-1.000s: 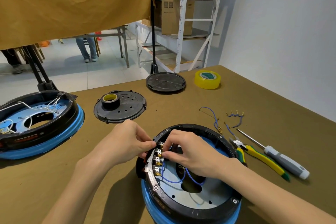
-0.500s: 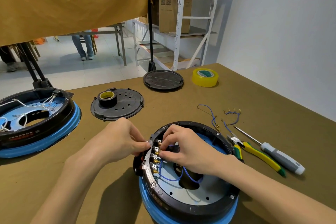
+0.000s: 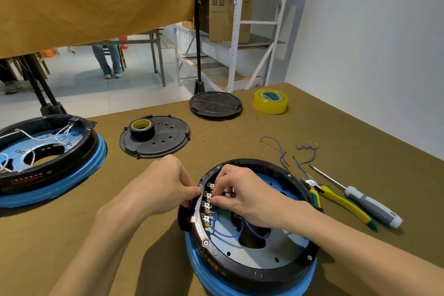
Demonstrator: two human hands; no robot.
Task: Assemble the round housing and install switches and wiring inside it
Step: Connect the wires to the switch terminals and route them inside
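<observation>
Left hand fingers curl, pinching the housing rim; right hand fingers pinch a blue wire beside the switches.

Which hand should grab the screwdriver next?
The right hand, probably. The screwdriver lies on the table right of the round housing, on that hand's side. The left hand would have to cross over.

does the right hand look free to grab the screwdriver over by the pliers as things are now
Probably not right away. The right hand is pinching a blue wire at the switches inside the round housing, so it would have to let go first. Otherwise the path looks open: the screwdriver lies uncovered on the table beside the pliers.
</observation>
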